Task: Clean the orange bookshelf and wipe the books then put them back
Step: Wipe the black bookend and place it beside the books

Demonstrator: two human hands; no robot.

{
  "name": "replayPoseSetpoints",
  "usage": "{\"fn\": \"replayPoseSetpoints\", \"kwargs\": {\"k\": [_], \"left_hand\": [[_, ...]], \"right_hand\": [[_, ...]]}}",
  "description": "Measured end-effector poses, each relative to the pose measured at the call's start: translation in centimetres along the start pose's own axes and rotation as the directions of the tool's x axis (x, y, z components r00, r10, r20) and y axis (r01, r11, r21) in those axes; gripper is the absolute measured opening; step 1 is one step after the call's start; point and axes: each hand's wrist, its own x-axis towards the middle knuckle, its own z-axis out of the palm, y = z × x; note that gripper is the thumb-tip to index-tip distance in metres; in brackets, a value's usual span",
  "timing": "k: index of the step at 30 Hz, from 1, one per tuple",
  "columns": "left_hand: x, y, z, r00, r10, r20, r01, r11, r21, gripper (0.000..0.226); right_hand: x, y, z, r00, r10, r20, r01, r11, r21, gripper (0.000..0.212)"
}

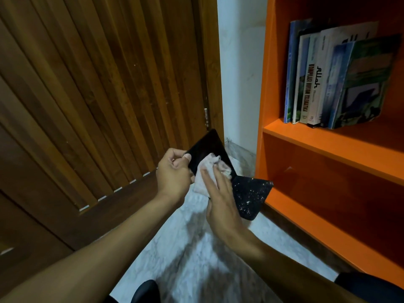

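A black book [206, 147] lies open in front of me, its far cover glossy and its near cover [251, 196] speckled with glitter. My left hand [173, 171] grips the book's left edge, thumb on the inside. My right hand [220, 200] presses a pale pink cloth [207, 171] flat against the book, fingers straight. The orange bookshelf [323, 138] stands at the right, and several books [334, 77] lean together on its upper shelf.
A dark slatted wooden door [98, 95] fills the left side. A white wall strip [240, 73] separates it from the shelf. Pale marbled floor [196, 248] runs below my arms. The shelf's lower compartments [338, 193] hold nothing visible.
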Motion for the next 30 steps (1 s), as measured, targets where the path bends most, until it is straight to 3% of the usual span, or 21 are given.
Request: {"fn": "replayPoseSetpoints", "kwargs": {"k": [5,8,12,15,17,21,24,27,30], "left_hand": [[1.3,-1.2,-2.0,0.997,0.041,-0.060,-0.031,0.987,0.157,0.013],[1.5,-1.6,-2.7,0.998,0.039,-0.040,-0.030,0.977,0.209,0.013],[0.3,-1.4,-2.0,0.998,0.030,0.050,-0.040,0.978,0.207,0.014],[-1.0,-1.0,-0.4,0.991,0.036,0.130,-0.060,0.980,0.191,0.015],[-1.2,-0.8,0.2,0.993,0.021,0.113,-0.040,0.985,0.170,0.014],[0.1,-1.3,-0.5,0.999,0.049,0.010,-0.050,0.977,0.206,0.014],[0.9,-1.9,-1.5,0.997,0.068,-0.025,-0.059,0.964,0.259,0.015],[1.1,-1.8,-2.2,0.996,0.086,-0.021,-0.076,0.952,0.298,0.015],[1.1,-1.5,-2.7,0.994,0.112,-0.020,-0.101,0.947,0.304,0.013]], "right_hand": [[-0.9,-0.8,0.4,0.976,0.004,0.216,-0.046,0.981,0.190,0.073],[0.3,-1.2,-0.4,0.993,0.102,0.063,-0.117,0.943,0.311,0.060],[2.6,-0.5,-2.4,0.976,0.197,-0.091,-0.145,0.904,0.403,0.061],[3.0,0.0,-1.8,0.969,0.175,-0.171,-0.118,0.946,0.302,0.067],[2.3,0.3,-0.6,0.972,0.116,-0.203,-0.065,0.967,0.245,0.075],[-0.1,-0.2,0.8,0.998,0.028,-0.049,-0.012,0.953,0.303,0.073],[-0.6,-0.4,1.0,0.992,0.022,0.127,-0.062,0.945,0.322,0.057],[0.2,-1.1,-0.6,0.946,0.143,0.292,-0.273,0.839,0.471,0.051],[1.7,-1.2,-3.2,0.896,0.339,0.289,-0.445,0.660,0.606,0.060]]}}
